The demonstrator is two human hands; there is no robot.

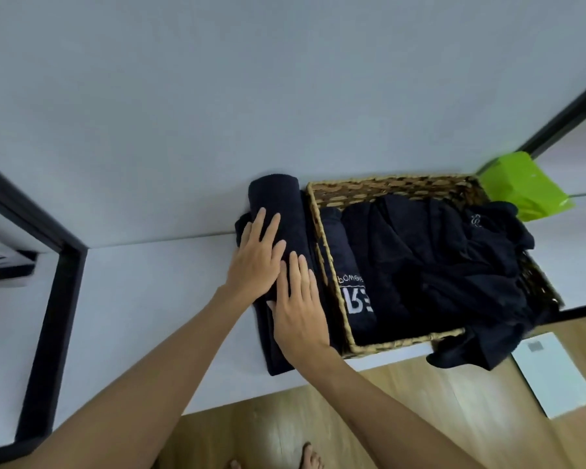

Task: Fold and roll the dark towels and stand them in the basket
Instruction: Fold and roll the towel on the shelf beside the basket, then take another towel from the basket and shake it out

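The left hand [258,255] and right hand [300,306] are laid flat, fingers straight, on the towel [285,204], half rolled on the table [142,299] beside the basket [332,275]. Soft, light cloth (apt to unroll) is best gripped around the roll.

A plain pale wall [285,79] rises behind a white shelf [142,299] with black frame bars [53,299]; wooden floor [420,401] lies near, below.

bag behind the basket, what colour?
Bright lime green bag, plain; it shows in the head view.
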